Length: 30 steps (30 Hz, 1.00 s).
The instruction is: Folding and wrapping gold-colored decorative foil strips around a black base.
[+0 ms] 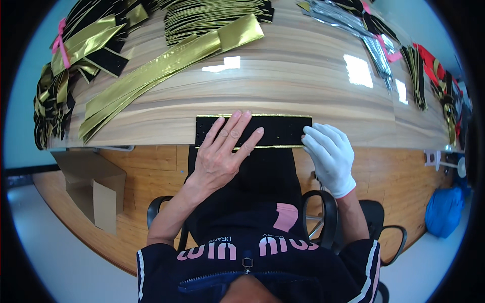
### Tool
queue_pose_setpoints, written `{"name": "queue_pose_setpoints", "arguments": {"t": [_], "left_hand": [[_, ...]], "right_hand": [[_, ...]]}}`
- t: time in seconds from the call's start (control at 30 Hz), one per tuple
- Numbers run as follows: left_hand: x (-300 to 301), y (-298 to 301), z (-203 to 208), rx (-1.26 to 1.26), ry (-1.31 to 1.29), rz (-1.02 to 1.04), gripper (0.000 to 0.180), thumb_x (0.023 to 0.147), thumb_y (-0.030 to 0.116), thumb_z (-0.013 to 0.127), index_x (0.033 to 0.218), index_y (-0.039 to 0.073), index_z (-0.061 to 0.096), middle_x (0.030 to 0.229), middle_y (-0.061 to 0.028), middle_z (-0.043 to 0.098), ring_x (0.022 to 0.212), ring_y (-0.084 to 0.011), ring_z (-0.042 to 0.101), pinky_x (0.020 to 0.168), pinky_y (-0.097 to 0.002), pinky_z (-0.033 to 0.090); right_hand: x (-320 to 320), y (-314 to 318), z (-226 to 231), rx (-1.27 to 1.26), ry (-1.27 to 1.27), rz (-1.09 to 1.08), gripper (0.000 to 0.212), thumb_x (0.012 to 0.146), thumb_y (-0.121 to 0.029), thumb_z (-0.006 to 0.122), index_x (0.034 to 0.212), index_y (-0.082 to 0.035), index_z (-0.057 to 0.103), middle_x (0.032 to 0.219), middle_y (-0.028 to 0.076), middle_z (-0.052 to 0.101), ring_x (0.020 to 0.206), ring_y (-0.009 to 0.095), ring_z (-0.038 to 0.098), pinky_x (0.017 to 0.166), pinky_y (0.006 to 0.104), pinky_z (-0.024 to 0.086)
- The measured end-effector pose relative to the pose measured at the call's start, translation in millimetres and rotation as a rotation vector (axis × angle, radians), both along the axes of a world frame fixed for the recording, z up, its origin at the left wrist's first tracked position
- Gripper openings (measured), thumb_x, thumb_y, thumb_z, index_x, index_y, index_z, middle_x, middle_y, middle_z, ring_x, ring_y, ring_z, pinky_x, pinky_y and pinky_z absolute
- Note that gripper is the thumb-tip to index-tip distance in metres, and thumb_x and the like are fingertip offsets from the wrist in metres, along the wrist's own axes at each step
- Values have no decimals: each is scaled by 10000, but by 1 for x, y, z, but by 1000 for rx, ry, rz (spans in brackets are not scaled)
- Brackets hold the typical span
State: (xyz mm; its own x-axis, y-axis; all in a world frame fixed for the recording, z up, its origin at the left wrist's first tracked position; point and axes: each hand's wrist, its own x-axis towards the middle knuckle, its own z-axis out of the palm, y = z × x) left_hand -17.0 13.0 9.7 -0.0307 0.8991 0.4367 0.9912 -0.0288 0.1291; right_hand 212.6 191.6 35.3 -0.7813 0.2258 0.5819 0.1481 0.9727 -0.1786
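The black strip [275, 130] lies lengthwise along the table's [303, 81] near edge, left hand [222, 151] pressing it flat with fingers spread, gloved right hand [329, 154] pinching its right end.

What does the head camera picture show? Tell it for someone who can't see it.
A person's bare left hand lies flat on a black rectangular card with gold edges at the near edge of a wooden table, while the white-gloved right hand touches the card's right end. Long gold strips and stacks of black-and-gold pieces lie farther back.
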Motion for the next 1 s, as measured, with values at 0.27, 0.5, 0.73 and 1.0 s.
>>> {"name": "queue_pose_setpoints", "arguments": {"t": [0.27,0.5,0.73,1.0], "left_hand": [[-4,1,14,24,-113,-10,455,876,74,679,1331,69,689,1487,-140,625,1411,-299,577,1180,-467,434],[-7,5,75,344,-94,142,420,948,133,699,1359,52,663,1480,-152,631,1376,-380,594,1144,-518,444],[-27,-25,74,526,-86,177,370,883,15,681,1252,12,710,1367,-178,699,1308,-380,643,1087,-489,493],[-59,-4,6,360,-138,292,398,905,114,695,1299,61,708,1374,-121,683,1321,-312,613,1089,-460,463]], "right_hand": [[-14,7,26,33,-41,41,243,821,-38,799,1055,-47,732,1108,107,773,1045,316,727,966,460,552],[-50,28,61,-67,158,-62,197,941,77,686,1115,2,741,1087,120,768,759,197,667,680,300,518],[-149,86,146,-512,546,-145,215,1049,-135,686,1115,51,771,761,-10,672,666,39,559,610,228,425],[-270,213,288,-376,813,-8,335,1051,-212,675,1228,62,752,1050,128,803,945,186,788,814,245,578]]}}
